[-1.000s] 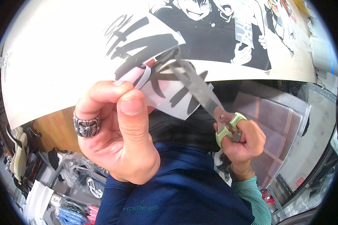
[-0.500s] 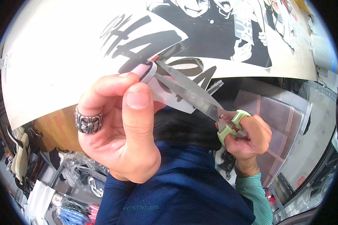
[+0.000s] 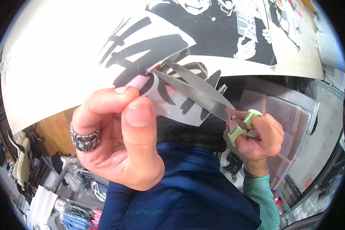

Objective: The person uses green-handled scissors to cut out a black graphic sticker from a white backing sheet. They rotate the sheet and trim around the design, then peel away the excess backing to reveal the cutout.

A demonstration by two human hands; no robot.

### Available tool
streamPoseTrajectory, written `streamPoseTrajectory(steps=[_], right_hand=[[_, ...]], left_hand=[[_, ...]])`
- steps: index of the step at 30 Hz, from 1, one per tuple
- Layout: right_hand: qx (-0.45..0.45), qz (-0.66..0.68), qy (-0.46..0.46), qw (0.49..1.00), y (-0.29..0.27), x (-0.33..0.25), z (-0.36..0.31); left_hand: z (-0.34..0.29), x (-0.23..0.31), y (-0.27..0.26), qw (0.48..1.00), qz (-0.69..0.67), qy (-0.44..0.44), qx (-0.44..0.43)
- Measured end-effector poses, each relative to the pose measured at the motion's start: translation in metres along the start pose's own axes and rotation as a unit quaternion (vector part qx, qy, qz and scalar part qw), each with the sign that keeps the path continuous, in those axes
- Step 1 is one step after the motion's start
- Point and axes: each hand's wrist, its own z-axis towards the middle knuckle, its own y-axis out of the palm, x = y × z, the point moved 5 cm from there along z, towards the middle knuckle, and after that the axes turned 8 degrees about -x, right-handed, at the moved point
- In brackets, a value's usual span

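My left hand (image 3: 119,142), with a silver ring on one finger, pinches the curled edge of a translucent film sheet (image 3: 188,109) between thumb and fingertip. Bold black brush strokes are printed on the sheet, which is held up over the near edge of the white table. In my right hand (image 3: 266,140) are scissors (image 3: 197,96), my fingers through their pale green handle loops. The blades stand apart, pointing up and left, with their tips at the film just beyond my left fingertips. Exactly where the edges meet the film is partly hidden by the curl.
A large black-and-white figure print (image 3: 214,30) lies across the white table (image 3: 46,76). On the right are flat plaid pieces in clear plastic (image 3: 283,119) and a white perforated basket (image 3: 329,46). Plastic-wrapped goods (image 3: 74,178) crowd the lower left.
The scissors and my right hand have shifted slightly right and down, and the blades are spread wider. My left hand has moved a little left and down with the film.
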Motion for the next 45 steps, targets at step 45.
streamPoseTrajectory(steps=[45], right_hand=[[-0.011,0.048,-0.083,0.995,-0.019,0.013,0.005]], left_hand=[[0.003,0.01,0.006,0.972,-0.086,0.085,-0.201]])
